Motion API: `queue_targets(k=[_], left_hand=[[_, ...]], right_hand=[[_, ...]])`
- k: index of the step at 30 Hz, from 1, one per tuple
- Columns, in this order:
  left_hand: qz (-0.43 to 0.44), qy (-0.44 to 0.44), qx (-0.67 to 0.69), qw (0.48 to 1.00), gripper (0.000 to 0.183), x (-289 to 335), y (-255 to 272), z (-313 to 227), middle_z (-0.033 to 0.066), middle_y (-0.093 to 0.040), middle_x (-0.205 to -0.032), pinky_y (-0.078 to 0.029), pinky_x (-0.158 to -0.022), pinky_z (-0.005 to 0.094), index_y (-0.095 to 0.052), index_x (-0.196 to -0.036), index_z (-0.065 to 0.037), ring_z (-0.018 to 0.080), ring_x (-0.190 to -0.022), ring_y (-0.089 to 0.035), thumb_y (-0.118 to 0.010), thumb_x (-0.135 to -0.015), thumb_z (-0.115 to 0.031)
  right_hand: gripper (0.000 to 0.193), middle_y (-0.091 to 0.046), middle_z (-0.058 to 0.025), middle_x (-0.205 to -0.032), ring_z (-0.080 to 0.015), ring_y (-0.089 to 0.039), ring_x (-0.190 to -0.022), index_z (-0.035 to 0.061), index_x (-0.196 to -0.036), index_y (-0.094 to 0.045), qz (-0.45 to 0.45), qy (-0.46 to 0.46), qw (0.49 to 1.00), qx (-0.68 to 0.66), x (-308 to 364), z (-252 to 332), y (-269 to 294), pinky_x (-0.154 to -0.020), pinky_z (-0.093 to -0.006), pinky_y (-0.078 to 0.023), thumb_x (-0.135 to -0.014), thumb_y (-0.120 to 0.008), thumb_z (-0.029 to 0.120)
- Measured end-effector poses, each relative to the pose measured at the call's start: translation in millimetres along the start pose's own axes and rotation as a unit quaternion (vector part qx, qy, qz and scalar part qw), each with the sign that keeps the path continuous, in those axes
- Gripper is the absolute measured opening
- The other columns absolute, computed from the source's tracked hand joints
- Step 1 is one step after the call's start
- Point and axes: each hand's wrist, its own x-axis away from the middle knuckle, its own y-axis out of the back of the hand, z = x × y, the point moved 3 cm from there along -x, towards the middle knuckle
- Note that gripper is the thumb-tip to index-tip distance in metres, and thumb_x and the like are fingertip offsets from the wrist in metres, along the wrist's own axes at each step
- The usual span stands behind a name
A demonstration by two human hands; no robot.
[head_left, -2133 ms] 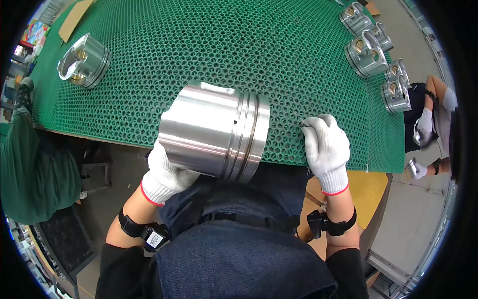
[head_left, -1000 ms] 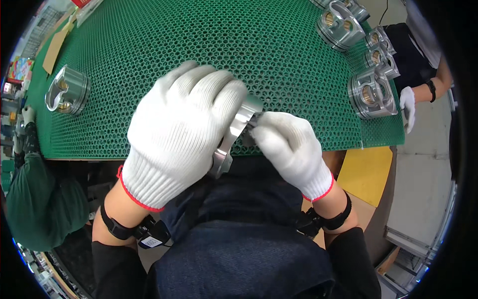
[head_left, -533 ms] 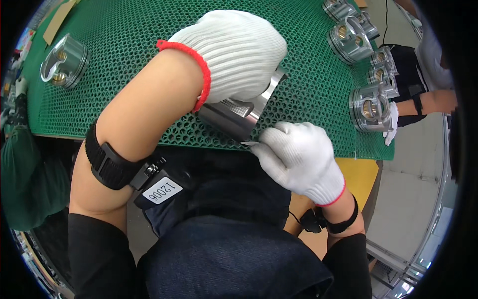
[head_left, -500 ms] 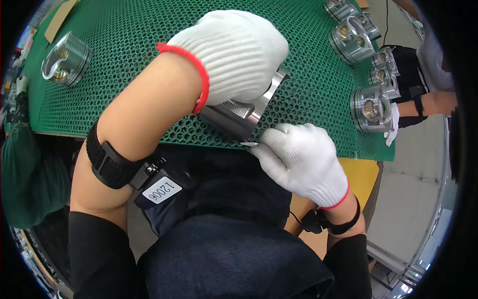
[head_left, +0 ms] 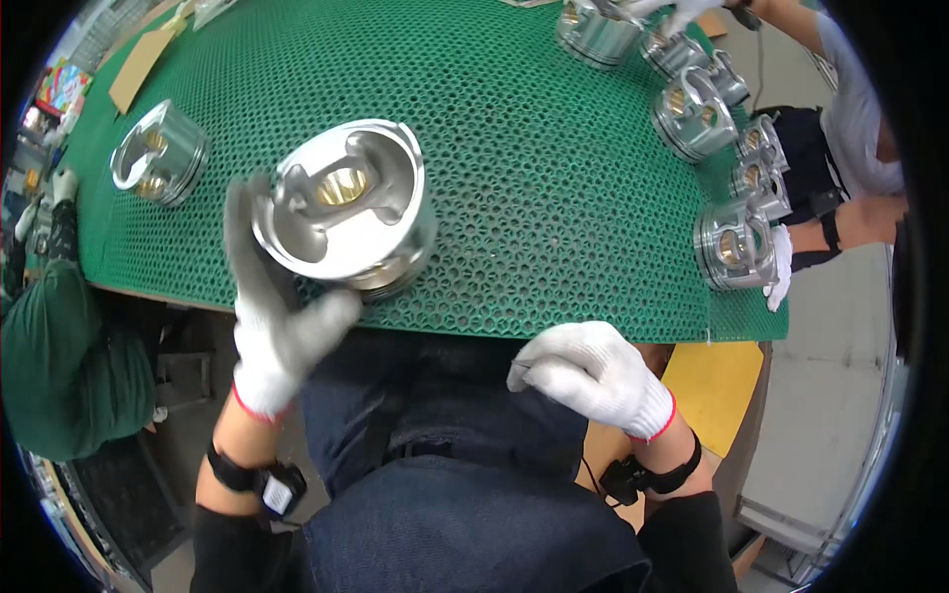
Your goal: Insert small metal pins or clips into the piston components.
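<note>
A silver metal piston (head_left: 390,222) stands on the green mat in front of me, its hollow side with a brass-coloured pin bore turned up. My left hand (head_left: 272,331), in a white knitted glove and smeared by motion, is at the piston's near left side. Its fingers are stretched and the thumb is apart, not wrapped round the piston. Just off the mat's front edge, my right hand (head_left: 593,374), gloved too, is closed in a pinch. A small pointed tip pokes out of it; the rest of this thin blade-like tool is hidden in the fingers.
Another piston (head_left: 168,158) stands at the left. Several pistons (head_left: 736,242) line the right side, where a co-worker's gloved hand (head_left: 781,269) rests. Another gloved hand (head_left: 682,12) touches pistons at the far right. Brown cardboard (head_left: 140,69) lies far left; yellow sheet (head_left: 712,381) is beside my right forearm.
The piston has gone from tilted under my left hand to standing further left, hollow side up. My left hand has come off its top, leftward and nearer. My right hand has drawn back from the mat.
</note>
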Motion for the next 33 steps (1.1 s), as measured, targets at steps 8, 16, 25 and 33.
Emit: queue_targets(k=[8,16,25,33], left_hand=[[-0.003,0.247,0.07,0.966,0.073,-11,24,19,0.0173,-0.059,-0.125,-0.046,-0.101,0.0354,-0.044,-0.137,0.01,0.0242,-0.119,-0.056,-0.079,-0.076,-0.008],[0.273,-0.189,-0.269,0.904,0.066,-105,-28,-15,0.0132,-0.063,-0.124,-0.049,-0.098,0.0393,-0.061,-0.122,-0.008,0.0309,-0.118,-0.058,-0.081,-0.061,-0.026],[0.239,-0.299,-0.463,0.8,0.051,-48,-95,-79,0.0104,-0.065,-0.115,-0.046,-0.102,0.0448,-0.06,-0.116,-0.007,0.0323,-0.113,-0.06,-0.073,-0.068,-0.019],[0.252,-0.274,-0.485,0.791,0.042,-51,-101,-80,0.0095,-0.065,-0.113,-0.048,-0.098,0.0437,-0.062,-0.111,-0.007,0.0326,-0.11,-0.061,-0.07,-0.07,-0.017]], right_hand=[[0.036,-0.06,-0.0045,-0.063,-0.0083,-0.051,-0.053,-0.0046,-0.092,-0.07,-0.011,-0.126,0.961,-0.247,23,-28,-2,-0.051,-0.0237,-0.042,-0.088,-0.056,0.028],[0.038,-0.063,-0.0111,-0.069,-0.0084,-0.045,-0.046,-0.0077,-0.08,-0.064,-0.081,-0.108,0.945,-0.297,-4,0,2,-0.041,-0.0223,-0.034,-0.084,-0.056,0.029],[0.031,-0.052,0.0004,-0.064,-0.0063,-0.045,-0.057,0.0,-0.091,-0.067,-0.143,-0.082,0.956,-0.241,-20,1,18,-0.053,-0.0232,-0.037,-0.094,-0.052,0.027],[0.025,-0.064,-0.0156,-0.077,-0.0278,-0.065,-0.072,-0.0003,-0.096,-0.067,-0.23,0.034,0.972,-0.043,-36,2,15,-0.066,-0.0363,-0.052,-0.092,-0.059,0.023]])
